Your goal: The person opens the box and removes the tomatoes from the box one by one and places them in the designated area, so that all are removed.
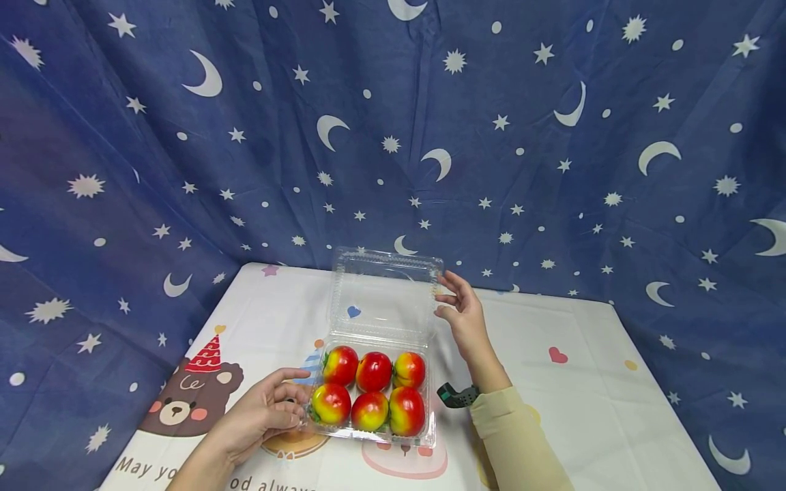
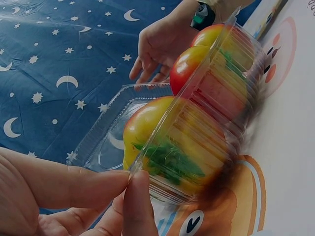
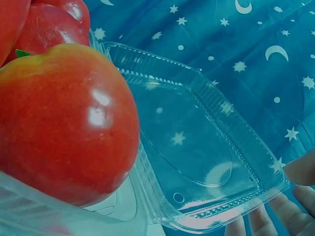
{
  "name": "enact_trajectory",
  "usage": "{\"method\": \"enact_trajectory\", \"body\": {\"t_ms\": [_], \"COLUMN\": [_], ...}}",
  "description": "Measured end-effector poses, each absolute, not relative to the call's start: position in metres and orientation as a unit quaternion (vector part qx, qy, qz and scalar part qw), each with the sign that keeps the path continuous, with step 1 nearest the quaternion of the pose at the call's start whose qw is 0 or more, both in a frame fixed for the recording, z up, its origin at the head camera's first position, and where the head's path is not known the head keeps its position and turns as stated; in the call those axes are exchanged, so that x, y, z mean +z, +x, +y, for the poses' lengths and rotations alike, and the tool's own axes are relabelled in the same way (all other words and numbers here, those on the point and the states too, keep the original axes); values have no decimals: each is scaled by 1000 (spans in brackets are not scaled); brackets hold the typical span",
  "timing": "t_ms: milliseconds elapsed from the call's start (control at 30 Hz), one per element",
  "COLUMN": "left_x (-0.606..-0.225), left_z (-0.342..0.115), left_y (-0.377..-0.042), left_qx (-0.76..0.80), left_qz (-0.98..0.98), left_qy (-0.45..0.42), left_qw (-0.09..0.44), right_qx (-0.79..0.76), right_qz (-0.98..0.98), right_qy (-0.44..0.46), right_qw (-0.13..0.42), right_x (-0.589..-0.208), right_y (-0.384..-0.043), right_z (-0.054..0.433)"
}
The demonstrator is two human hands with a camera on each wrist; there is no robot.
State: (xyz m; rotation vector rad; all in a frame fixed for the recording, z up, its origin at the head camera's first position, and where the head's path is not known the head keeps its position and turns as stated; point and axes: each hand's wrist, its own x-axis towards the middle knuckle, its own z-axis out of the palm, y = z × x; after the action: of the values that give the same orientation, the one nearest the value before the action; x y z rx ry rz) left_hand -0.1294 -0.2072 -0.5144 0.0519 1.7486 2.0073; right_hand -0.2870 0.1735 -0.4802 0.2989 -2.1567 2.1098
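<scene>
A clear plastic clamshell box [image 1: 432, 426] holds several red-and-yellow fruits [image 1: 373, 372] in two rows. Its hinged lid [image 1: 383, 300] stands raised at the back. At the box's left side, my left hand [image 1: 267, 412] pinches the rim between thumb and forefinger, as the left wrist view shows close up. My right hand [image 1: 467, 317] is at the lid's right edge, fingers spread and fingertips right at the plastic. In the right wrist view the thumb [image 3: 301, 169] shows by the lid's corner, with the other fingers below that edge. Green leaves [image 2: 170, 162] show on the nearest fruit.
The box rests on a white tablecloth [image 1: 571, 409] printed with a bear, hearts and lettering. Behind the table hangs a blue curtain [image 1: 368, 123] with moons and stars. A dark band [image 1: 457, 395] is around the right wrist, beside a pale yellow sleeve [image 1: 516, 436].
</scene>
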Motion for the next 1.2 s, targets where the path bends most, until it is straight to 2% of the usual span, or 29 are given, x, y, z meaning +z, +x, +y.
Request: {"method": "enact_trajectory", "body": {"t_ms": [1200], "left_x": [-513], "left_z": [-207], "left_y": [-129], "left_qx": [735], "left_qz": [633], "left_qy": [19], "left_qw": [242], "right_qx": [737], "right_qz": [-675], "right_qy": [35], "right_qw": [0], "right_x": [-499], "right_y": [-290], "right_z": [175]}}
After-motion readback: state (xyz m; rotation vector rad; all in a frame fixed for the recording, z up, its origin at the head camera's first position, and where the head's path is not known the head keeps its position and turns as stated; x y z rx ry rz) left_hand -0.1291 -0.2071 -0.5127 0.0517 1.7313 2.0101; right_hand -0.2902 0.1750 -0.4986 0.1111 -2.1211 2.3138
